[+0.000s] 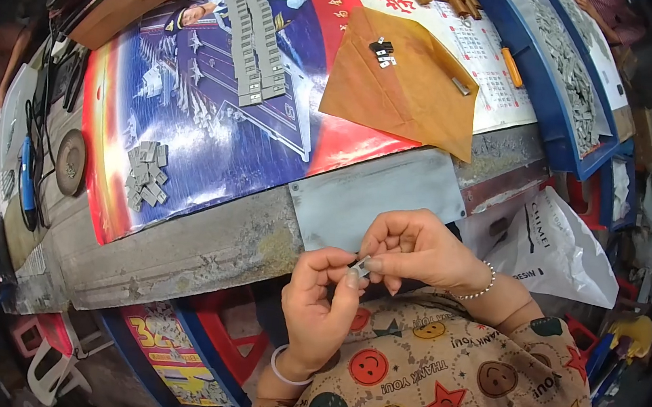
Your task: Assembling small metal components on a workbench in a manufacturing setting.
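Observation:
A small grey metal piece (361, 267) is pinched between the fingertips of both hands, in front of my body. My left hand (316, 296) is closed on its lower end, thumb uppermost. From the right, my right hand (422, 252) grips the other end with thumb and forefinger; the fingers partly cover the piece. Just beyond the hands lies a pale grey sheet (380, 190) at the bench edge. A pile of small grey pieces (148, 173) sits on the poster to the left. Farther back, similar pieces stand in long rows (252, 44).
Brown paper (403, 103) bears a few small black and silver parts (383, 53). An orange-handled tool (512, 67) lies beside a blue tray (549, 76) of grey pieces. A round dish (71, 162) and a blue-handled corded tool (27, 175) are at left; a white plastic bag (572, 250) hangs right.

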`<state>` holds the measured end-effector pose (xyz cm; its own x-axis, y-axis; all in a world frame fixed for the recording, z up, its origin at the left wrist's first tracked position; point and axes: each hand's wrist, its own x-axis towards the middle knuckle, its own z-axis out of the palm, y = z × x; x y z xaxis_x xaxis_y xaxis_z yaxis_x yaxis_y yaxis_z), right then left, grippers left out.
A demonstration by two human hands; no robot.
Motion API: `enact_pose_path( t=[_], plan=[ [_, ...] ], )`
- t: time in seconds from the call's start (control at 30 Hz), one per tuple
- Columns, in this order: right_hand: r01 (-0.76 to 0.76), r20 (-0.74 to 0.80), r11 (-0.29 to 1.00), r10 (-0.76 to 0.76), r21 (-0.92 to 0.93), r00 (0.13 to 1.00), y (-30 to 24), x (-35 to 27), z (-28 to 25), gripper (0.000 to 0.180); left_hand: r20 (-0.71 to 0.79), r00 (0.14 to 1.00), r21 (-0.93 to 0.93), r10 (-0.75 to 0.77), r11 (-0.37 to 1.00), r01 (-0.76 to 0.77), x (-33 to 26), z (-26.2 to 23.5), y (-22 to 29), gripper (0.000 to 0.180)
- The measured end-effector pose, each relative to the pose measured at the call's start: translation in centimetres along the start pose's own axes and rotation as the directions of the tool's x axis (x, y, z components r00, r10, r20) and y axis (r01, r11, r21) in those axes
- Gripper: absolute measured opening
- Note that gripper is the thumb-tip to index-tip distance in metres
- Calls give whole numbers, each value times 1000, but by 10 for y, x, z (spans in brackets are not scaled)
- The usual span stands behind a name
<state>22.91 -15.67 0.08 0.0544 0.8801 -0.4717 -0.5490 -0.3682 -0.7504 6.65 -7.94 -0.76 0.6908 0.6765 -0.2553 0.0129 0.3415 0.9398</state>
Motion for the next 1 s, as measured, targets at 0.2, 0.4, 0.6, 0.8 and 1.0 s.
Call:
enact_pose_path(
  t=[0.2,0.4,0.6,0.8,1.0],
  plan=[
    [-11,-23,1000,10,-21,1000,6,0,-3,11,14,1000,65,11,998,-12,-3,1,-5,19],
    [-19,-7,998,19,51,1000,4,-1,-1,14,-14,998,-55,-56,997,55,-2,1,2,21],
    [38,39,999,-37,-18,999,5,-4,-3,14,18,999,-14,-28,999,29,-2,-1,-2,23],
    [-1,8,996,2,-92,1000,5,-3,-1,15,59,996,191,63,979,-73,-5,-2,-8,25],
    [3,14,997,-2,-79,1000,-1,-5,0,16,41,996,-1,-80,997,80,2,-3,1,27]
  ],
)
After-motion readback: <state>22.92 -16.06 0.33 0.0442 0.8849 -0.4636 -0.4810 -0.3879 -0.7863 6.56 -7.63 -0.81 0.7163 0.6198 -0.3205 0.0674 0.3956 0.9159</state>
